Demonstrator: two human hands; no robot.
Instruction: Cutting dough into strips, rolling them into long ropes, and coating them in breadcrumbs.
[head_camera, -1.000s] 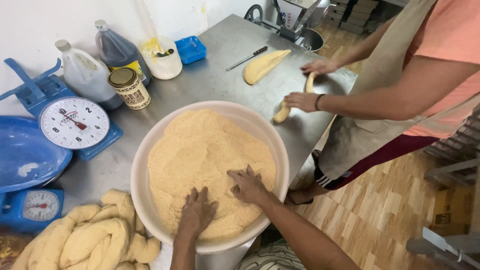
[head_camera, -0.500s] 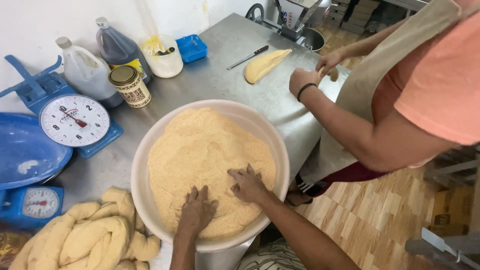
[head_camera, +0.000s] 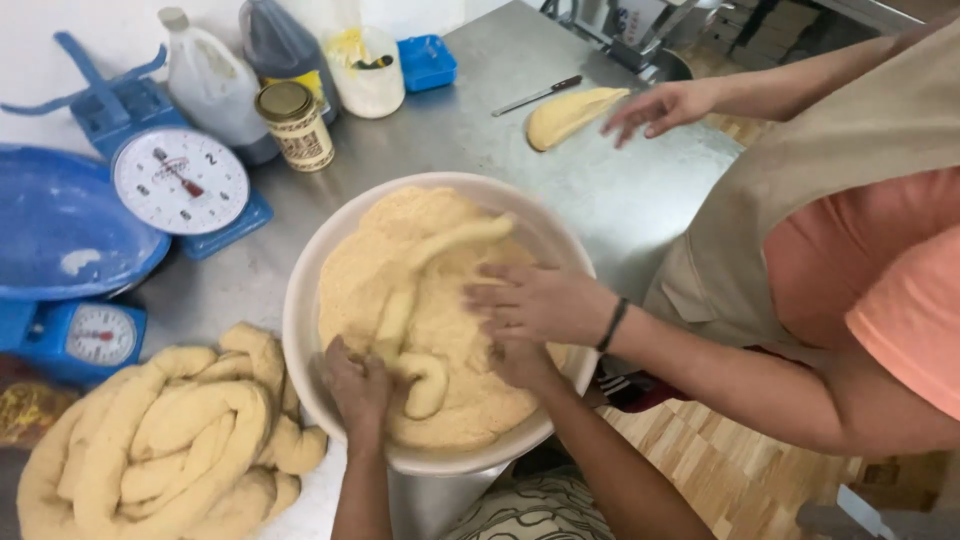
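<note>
The dough rope (head_camera: 420, 300) lies on the crumb-filled white bowl (head_camera: 300, 330), left hand (head_camera: 358, 385) closed on its lower end, right hand (head_camera: 520, 362) hidden under a co-worker's hand (head_camera: 535, 300); uneven pulling could tear it.

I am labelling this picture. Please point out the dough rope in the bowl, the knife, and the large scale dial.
dough rope (head_camera: 440, 262), head view, its upper strand.
knife (head_camera: 535, 96), head view, middle of blade.
large scale dial (head_camera: 181, 181), head view, centre of white face.
</note>
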